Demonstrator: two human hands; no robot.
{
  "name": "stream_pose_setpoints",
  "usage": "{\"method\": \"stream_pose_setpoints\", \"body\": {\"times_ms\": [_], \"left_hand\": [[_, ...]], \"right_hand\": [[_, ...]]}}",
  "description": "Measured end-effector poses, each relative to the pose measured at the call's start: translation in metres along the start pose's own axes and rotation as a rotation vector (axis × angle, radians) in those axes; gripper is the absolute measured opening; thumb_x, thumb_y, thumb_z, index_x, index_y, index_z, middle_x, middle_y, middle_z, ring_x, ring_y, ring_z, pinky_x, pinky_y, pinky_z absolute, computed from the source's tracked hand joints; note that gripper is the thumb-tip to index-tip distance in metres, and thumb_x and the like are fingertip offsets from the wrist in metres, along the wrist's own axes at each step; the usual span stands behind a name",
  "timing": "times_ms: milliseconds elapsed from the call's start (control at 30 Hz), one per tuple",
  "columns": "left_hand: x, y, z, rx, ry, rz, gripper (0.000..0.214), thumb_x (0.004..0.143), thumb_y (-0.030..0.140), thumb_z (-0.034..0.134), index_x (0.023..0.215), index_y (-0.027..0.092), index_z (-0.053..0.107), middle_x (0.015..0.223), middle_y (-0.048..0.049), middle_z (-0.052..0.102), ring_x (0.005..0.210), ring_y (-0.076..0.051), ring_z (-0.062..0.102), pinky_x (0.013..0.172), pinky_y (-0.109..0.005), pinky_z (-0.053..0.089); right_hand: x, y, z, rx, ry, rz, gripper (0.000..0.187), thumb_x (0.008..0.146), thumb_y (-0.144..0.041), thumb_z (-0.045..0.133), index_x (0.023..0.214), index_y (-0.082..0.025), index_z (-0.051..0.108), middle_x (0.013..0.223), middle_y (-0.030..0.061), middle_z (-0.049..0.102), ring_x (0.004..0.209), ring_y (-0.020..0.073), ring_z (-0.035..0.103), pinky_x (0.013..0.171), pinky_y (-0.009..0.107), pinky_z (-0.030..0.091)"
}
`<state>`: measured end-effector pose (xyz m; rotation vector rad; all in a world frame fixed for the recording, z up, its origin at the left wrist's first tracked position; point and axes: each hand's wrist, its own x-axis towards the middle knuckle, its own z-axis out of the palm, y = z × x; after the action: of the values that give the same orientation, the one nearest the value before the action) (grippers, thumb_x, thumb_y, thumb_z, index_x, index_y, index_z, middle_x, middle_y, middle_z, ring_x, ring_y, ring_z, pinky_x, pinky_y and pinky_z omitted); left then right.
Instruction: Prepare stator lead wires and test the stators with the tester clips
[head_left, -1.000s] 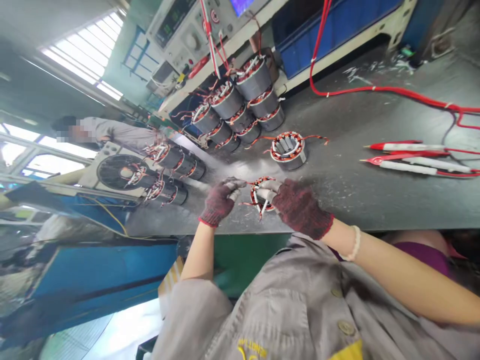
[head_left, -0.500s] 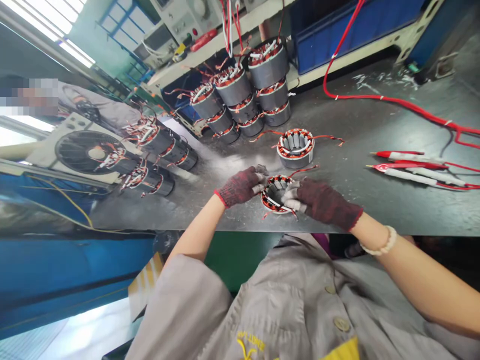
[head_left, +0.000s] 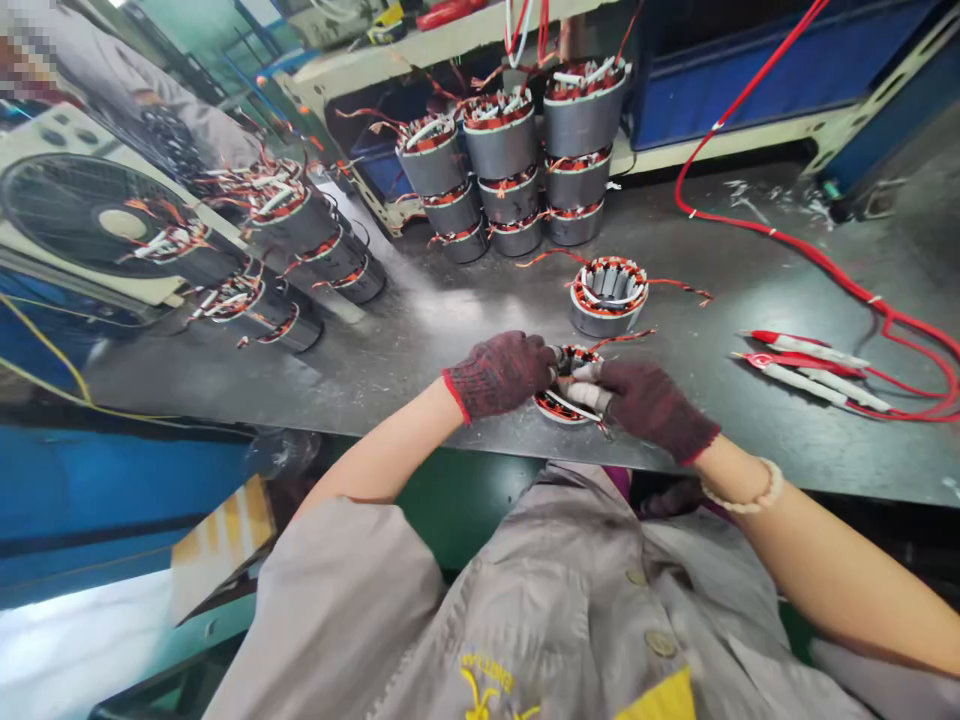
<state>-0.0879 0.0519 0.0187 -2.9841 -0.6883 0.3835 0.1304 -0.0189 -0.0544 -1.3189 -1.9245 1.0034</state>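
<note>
Left hand [head_left: 499,375] and right hand [head_left: 649,408] drawing closer, both clamped on wound motor stator [head_left: 568,400] lying near bench [head_left: 390,385] edge; stator feeling heavy, stiff; thin leads [head_left: 626,338] fragile; outer rim [head_left: 556,414] offering safest hold.

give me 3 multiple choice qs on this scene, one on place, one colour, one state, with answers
1. Where is the lone wound stator?
A. On the dark bench top, beyond the hands
B. On a stack of stators
C. In the person's lap

2. What colour are the gloves on the left hand and right hand?
A. White
B. Dark maroon, red cuffs
C. Yellow

3. What is the state of the stator between the hands?
A. Untouched
B. Held by both hands
C. Stacked on another stator

1. A: it stands apart on the bench, past the hands.
2. B: both knit gloves show this.
3. B: fingers of both gloves are on it.
</note>
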Motion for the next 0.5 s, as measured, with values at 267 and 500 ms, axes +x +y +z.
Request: {"method": "stream_pose_setpoints", "body": {"times_ms": [267,500], "left_hand": [[-0.082,0.029,0.029,-1.075,0.563,0.027,0.019,0.104,0.032,0.063,0.112,0.023,0.079,0.118,-0.0106,0.079,0.119,-0.025,0.072,0.107,-0.043,0.056],[-0.086,0.127,0.141,-1.784,0.541,-0.631,0.075,0.098,0.048,0.072,0.165,0.032,0.043,0.157,-0.0136,0.062,0.138,-0.034,0.065,0.116,-0.054,0.053]], "right_hand": [[0.001,-0.007,-0.004,0.320,0.021,0.088,0.033,0.098,-0.052,0.067,0.105,-0.021,0.077,0.094,0.0049,0.080,0.075,0.0197,0.071,0.068,0.033,0.057],[-0.014,-0.020,0.035,0.072,0.066,-0.280,0.023,0.103,-0.036,0.060,0.104,-0.023,0.079,0.105,0.0095,0.083,0.099,0.0252,0.078,0.095,0.041,0.060]]}}
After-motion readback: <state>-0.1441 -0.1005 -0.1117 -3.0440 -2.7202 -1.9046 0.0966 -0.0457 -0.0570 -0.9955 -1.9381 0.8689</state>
